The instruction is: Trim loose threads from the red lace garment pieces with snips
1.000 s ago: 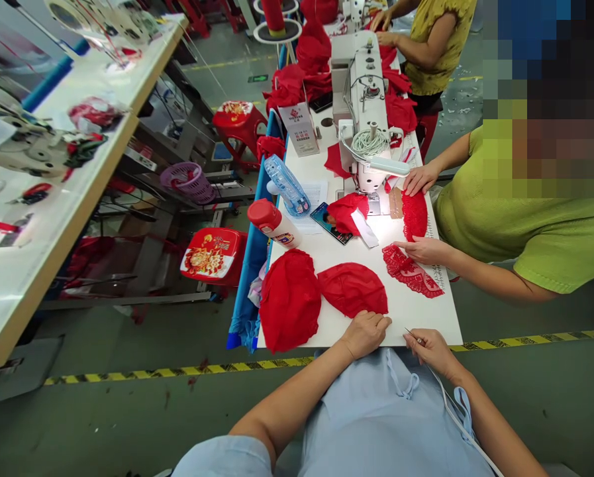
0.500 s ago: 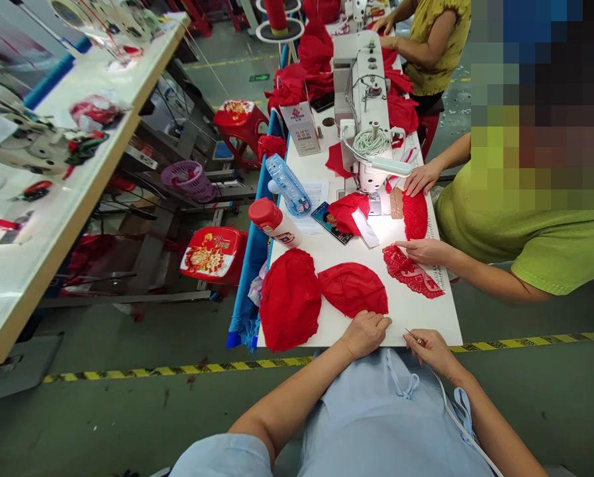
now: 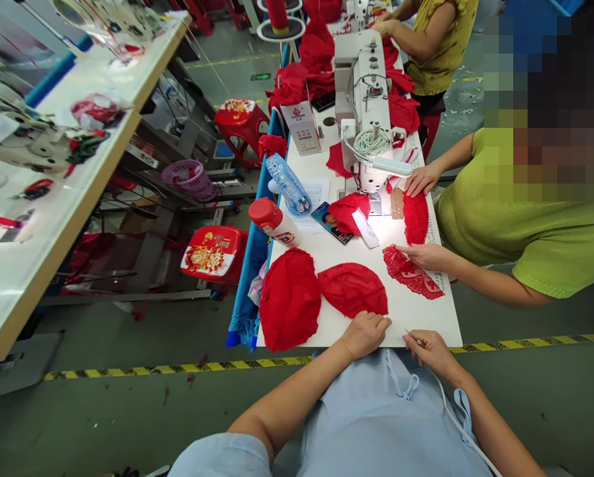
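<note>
My left hand rests with curled fingers on the near edge of a red fabric piece at the front of the white table. A larger pile of red fabric pieces lies to its left. My right hand is closed on a thin metal tool at the table's front edge. Across the right side, a person in a green shirt presses a hand on a red lace piece and keeps the other hand by the sewing machine.
On the table stand a red-capped bottle, a clear blue bottle, a phone and more red fabric. Red stools stand left of the table. Another person in yellow works at the far end. A long workbench runs along the left.
</note>
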Demonstrator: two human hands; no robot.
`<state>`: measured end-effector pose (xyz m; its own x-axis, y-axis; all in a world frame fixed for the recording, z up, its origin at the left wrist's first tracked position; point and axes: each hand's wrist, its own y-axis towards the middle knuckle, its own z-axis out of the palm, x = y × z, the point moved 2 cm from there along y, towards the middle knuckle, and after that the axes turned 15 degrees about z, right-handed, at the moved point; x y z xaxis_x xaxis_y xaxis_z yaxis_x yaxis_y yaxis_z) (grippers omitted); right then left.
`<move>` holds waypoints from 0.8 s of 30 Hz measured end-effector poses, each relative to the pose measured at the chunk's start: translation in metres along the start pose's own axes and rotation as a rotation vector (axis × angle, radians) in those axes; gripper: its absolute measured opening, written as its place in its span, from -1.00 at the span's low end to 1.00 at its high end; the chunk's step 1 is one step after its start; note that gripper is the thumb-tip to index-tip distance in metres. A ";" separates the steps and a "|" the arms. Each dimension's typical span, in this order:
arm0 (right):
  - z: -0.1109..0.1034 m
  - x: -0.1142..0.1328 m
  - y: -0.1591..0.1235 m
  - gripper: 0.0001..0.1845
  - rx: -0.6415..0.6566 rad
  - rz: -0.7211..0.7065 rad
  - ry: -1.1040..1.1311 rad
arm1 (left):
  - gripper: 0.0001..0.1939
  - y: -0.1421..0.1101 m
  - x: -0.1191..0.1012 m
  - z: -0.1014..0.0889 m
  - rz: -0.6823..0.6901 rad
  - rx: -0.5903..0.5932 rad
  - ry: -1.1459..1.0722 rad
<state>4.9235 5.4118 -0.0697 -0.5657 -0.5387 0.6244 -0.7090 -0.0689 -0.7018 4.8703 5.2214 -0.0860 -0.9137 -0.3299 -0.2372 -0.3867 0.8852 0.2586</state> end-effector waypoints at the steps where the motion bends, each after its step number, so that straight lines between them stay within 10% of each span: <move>1: 0.000 0.000 0.000 -0.46 0.001 -0.001 0.000 | -0.82 0.000 0.000 0.000 0.000 0.005 -0.001; 24: -0.001 0.003 -0.002 -0.47 -0.019 -0.002 -0.009 | -0.83 0.000 0.001 0.000 0.000 0.013 -0.010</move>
<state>4.9230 5.4110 -0.0663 -0.5600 -0.5464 0.6227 -0.7183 -0.0544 -0.6936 4.8696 5.2210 -0.0861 -0.9124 -0.3270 -0.2462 -0.3852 0.8893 0.2465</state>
